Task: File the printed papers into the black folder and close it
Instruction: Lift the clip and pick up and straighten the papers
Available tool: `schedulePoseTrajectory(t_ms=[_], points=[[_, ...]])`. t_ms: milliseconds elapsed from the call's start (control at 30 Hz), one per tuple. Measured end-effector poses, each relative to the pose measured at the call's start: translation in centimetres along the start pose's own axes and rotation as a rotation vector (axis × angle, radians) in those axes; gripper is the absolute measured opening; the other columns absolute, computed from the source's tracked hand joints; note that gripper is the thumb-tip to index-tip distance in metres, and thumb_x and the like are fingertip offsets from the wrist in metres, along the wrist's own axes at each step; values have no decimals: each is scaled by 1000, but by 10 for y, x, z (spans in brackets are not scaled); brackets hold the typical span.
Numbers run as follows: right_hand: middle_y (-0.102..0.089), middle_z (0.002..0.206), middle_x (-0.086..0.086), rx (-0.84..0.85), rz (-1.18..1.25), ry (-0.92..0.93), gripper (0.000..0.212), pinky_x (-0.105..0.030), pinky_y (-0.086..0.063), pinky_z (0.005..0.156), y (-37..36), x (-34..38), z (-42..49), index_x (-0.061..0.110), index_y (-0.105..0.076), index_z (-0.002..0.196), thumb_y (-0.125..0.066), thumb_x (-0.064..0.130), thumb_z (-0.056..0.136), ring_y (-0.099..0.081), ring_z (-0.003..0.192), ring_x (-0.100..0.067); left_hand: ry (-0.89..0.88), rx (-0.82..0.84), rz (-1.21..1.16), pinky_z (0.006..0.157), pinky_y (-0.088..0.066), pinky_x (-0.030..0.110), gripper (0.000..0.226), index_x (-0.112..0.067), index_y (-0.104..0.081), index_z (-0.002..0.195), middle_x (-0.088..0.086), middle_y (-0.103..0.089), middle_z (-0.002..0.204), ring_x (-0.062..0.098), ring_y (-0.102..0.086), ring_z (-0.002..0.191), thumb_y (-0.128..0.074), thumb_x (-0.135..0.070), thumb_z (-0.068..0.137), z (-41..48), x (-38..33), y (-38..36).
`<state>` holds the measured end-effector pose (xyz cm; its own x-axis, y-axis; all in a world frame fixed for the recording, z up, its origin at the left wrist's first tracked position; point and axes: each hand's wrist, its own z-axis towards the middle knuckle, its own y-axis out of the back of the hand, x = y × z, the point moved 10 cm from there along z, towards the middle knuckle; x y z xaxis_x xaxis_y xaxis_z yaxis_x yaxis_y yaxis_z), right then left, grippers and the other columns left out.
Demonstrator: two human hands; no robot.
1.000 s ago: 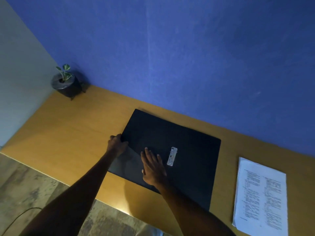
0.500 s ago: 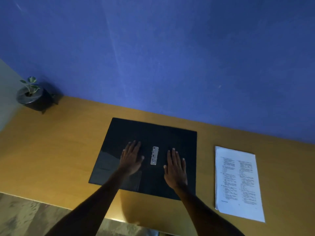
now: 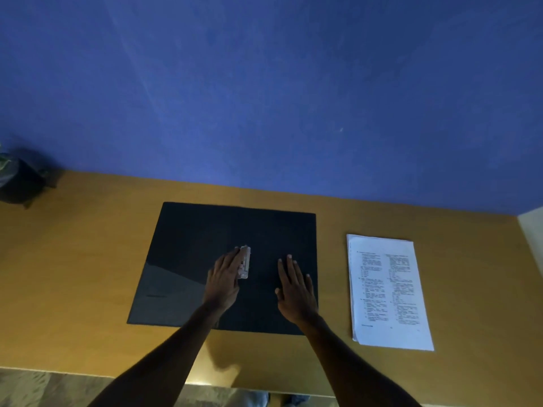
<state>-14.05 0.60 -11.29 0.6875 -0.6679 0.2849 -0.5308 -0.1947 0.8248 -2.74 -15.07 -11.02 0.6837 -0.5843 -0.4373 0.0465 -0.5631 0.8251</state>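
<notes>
The black folder (image 3: 191, 239) lies open and flat on the wooden desk, with a small metal clip (image 3: 245, 262) at its middle. My left hand (image 3: 223, 280) rests on the folder with its fingertips against the clip's left side. My right hand (image 3: 295, 289) lies flat, fingers apart, on the folder's right half. Neither hand holds anything. The stack of printed papers (image 3: 388, 292) lies on the desk to the right of the folder, apart from it.
A dark plant pot (image 3: 17, 183) stands at the desk's far left corner. The blue wall (image 3: 264, 98) runs along the back of the desk (image 3: 73, 259). The desk's front edge and floor show below my arms.
The folder's left cover has been laid open flat. My left hand moved from the left edge to the metal clip; my right hand shifted to the right half.
</notes>
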Motion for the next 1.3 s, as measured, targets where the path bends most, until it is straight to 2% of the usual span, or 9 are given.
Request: schedulePoseTrajectory(t_ms=[133, 267, 433, 633, 933, 1167, 1300], points=[[20, 180, -3, -6, 1, -7, 81, -56, -12, 137, -3, 1, 0, 22, 10, 172, -43, 34, 113, 11, 170, -24, 66, 104, 18, 139, -6, 53, 73, -23, 6, 174, 1, 15, 182, 26, 10, 171, -37, -39, 117, 8, 19, -4], [21, 179, -3, -20, -11, -14, 80, -56, -12, 137, -6, 1, 1, 21, 11, 172, -41, 34, 112, 12, 169, -24, 56, 179, 2, 138, 1, 54, 79, -18, 12, 173, 4, 22, 180, 28, 18, 170, -37, -44, 116, 11, 21, -13], [23, 179, -4, -23, -12, -24, 80, -58, -10, 136, -10, 3, 2, 21, 13, 172, -39, 33, 112, 15, 169, -25, 40, 201, -3, 138, 2, 55, 81, -17, 13, 172, 5, 23, 180, 29, 19, 170, -37, -46, 115, 12, 26, -15], [25, 178, -3, -16, -12, -35, 81, -59, -8, 136, -13, 3, 4, 21, 14, 172, -40, 33, 112, 17, 169, -25, 38, 151, 54, 139, 1, 52, 84, -21, 15, 172, 2, 25, 180, 27, 19, 170, -35, -53, 113, 10, 27, -18], [25, 178, -4, -13, -23, -41, 80, -60, -8, 136, -14, 5, 4, 21, 14, 172, -39, 31, 112, 17, 169, -25, 13, 222, 35, 138, 3, 54, 81, -25, 15, 172, 4, 27, 179, 28, 23, 169, -34, -52, 114, 11, 28, -19], [24, 179, -3, 4, -17, -29, 81, -59, -9, 136, -10, 2, 4, 21, 13, 172, -40, 30, 112, 15, 169, -25, 47, 127, 66, 139, -2, 52, 87, -31, 12, 172, 1, 23, 180, 27, 16, 170, -38, -62, 108, 8, 25, -16], [23, 179, -4, -1, -28, -28, 81, -59, -10, 136, -11, 2, 3, 21, 13, 172, -40, 30, 112, 15, 169, -25, 31, 143, 35, 139, -3, 53, 86, -33, 10, 172, 0, 22, 181, 27, 16, 170, -41, -61, 109, 8, 26, -14]])
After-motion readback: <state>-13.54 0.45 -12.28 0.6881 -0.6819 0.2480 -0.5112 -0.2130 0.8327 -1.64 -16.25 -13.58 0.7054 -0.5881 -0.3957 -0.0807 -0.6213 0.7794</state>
